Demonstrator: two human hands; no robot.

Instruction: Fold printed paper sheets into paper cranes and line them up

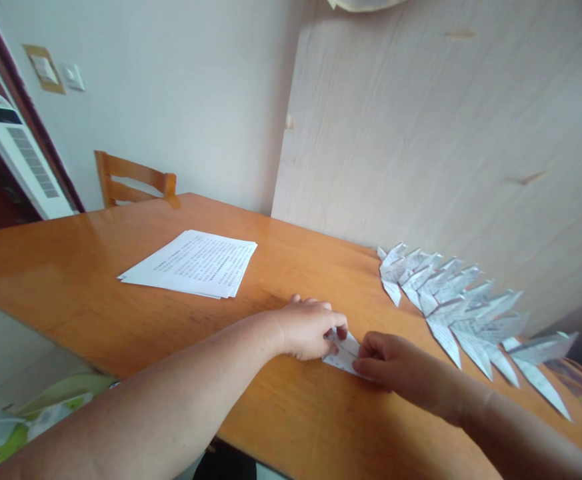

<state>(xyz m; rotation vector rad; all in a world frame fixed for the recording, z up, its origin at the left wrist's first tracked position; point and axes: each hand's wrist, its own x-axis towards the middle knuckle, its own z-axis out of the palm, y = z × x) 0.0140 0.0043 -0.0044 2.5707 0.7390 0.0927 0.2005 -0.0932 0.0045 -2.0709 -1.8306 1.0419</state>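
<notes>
- Folded paper (345, 352): on the table (291, 407), between both hands.
- Left hand (313, 328): at the paper's left end, fingers bent, touching; grip indeterminable.
- Right hand (381, 360): closed, gripping the paper's right end.
- Printed sheets (203, 265): beyond the paper, leftward.

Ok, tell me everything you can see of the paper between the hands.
The paper is a small white piece with straight edges and faint grey marks, apparently folded, with a line running across it. It lies low over the wooden table, roughly flat. The left hand's fingers touch its left end; the right hand covers its right end, thumb on top. Its full outline is hidden.
</notes>
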